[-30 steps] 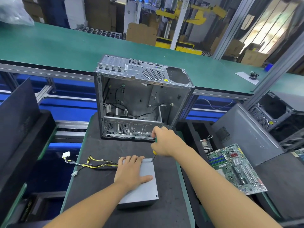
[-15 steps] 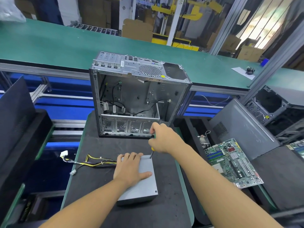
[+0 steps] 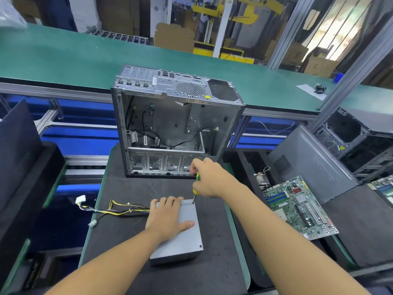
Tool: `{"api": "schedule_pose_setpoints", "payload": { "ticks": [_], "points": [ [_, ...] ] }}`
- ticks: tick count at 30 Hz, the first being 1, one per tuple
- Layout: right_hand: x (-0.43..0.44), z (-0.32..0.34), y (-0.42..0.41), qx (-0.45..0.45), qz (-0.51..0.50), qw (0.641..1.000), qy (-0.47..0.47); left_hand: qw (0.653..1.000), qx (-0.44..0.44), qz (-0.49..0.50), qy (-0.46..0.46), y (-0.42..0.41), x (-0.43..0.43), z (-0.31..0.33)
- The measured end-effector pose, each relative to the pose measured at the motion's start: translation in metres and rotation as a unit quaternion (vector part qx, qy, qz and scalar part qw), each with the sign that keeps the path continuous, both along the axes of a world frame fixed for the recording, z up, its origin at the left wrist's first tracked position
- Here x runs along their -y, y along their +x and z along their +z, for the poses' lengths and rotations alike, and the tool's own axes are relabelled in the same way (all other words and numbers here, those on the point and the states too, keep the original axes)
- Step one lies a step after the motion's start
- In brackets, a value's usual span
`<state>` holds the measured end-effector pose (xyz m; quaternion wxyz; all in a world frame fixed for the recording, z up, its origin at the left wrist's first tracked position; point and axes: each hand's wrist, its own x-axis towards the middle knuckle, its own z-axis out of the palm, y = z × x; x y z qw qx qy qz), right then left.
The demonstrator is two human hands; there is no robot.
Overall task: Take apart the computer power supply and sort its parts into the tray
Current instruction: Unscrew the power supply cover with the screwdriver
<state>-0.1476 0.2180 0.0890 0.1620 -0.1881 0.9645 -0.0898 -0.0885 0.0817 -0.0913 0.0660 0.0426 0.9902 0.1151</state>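
A grey power supply box [image 3: 184, 241] lies flat on the black mat [image 3: 131, 252] in front of me. Its yellow and black cable bundle [image 3: 114, 210] trails to the left, ending in white plugs. My left hand [image 3: 167, 216] rests flat on the box's top, fingers straight and thumb spread to the right. My right hand [image 3: 209, 179] grips a screwdriver [image 3: 195, 189] with a green and yellow handle. The tool stands nearly upright, its tip on the box's far right corner.
An open, stripped computer case [image 3: 176, 122] stands just behind the box. A green motherboard [image 3: 297, 207] and a grey side panel [image 3: 312, 165] lie in black trays to the right. A green conveyor belt [image 3: 85, 58] runs across the back. Dark trays stand at left.
The view has shifted a little. Both hands keep their places: the left stays flat on the box, the right holds the screwdriver on the same corner, with its fingers shifted slightly on the handle.
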Motion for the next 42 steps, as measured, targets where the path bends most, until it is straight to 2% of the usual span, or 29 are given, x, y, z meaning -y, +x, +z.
{"api": "schedule_pose_setpoints", "payload": {
  "ticks": [9, 13, 16, 22, 27, 32, 38, 42],
  "points": [
    [0.0056, -0.0037, 0.0006, -0.043, -0.006, 0.999, -0.001, 1.0, 0.007, 0.002, 0.007, -0.0005, 0.0004, -0.0008],
    [0.0039, -0.002, -0.0021, -0.016, -0.015, 1.0, -0.02, 1.0, 0.008, 0.001, 0.007, 0.0, 0.0002, 0.001],
    [0.0008, -0.0015, -0.0035, -0.012, -0.012, 1.0, 0.005, 1.0, 0.009, 0.0, 0.005, 0.0003, 0.0, 0.0028],
    [0.0023, -0.0052, -0.0031, -0.088, 0.01, 0.995, 0.045, 1.0, 0.008, 0.001, 0.008, 0.0003, 0.0001, 0.002],
    [0.0003, -0.0052, -0.0049, -0.05, -0.007, 0.999, -0.021, 1.0, 0.005, 0.0, 0.005, -0.0002, 0.0004, -0.0006],
    [-0.0004, -0.0023, -0.0053, -0.026, -0.008, 0.999, -0.024, 1.0, 0.004, 0.0, 0.004, -0.0001, 0.0008, -0.0021],
    [0.0014, -0.0091, -0.0031, -0.124, -0.002, 0.992, 0.037, 1.0, 0.002, 0.0, 0.006, -0.0005, 0.0009, -0.0029],
    [0.0016, -0.0079, -0.0068, -0.09, -0.01, 0.996, -0.002, 1.0, 0.0, -0.002, 0.002, -0.0007, 0.0013, -0.0032]
  ]
}}
